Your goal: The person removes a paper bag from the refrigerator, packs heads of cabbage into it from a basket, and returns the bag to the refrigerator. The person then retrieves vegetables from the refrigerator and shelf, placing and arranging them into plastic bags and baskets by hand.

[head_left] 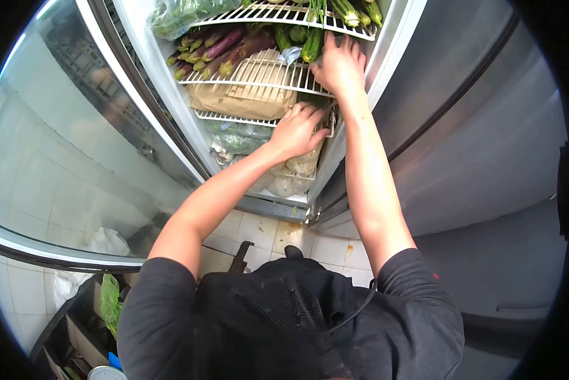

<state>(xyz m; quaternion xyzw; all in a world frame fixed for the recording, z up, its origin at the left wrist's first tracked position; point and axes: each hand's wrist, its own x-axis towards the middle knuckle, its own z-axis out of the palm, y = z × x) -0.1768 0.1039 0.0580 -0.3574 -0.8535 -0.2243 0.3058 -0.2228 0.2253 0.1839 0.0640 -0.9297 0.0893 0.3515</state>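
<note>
Inside an open upright fridge, my right hand (341,66) reaches over the right end of a white wire shelf (259,83). Its fingers are apart, close to a dark green cucumber-like vegetable (312,45), and I see nothing held in it. Purple eggplants (224,44) lie on the left of that shelf. One level down, my left hand (299,131) is open with fingers spread at the shelf's right end, beside a brown paper-wrapped package (240,100). Its fingertips are in shadow; whether they touch anything behind is hard to tell.
The fridge's glass door (75,145) stands open at left. Ridged green vegetables (351,12) and a plastic bag of greens (186,18) lie on the upper shelf. Bagged produce (243,138) fills lower levels. A dark crate with leafy greens (109,304) is at lower left.
</note>
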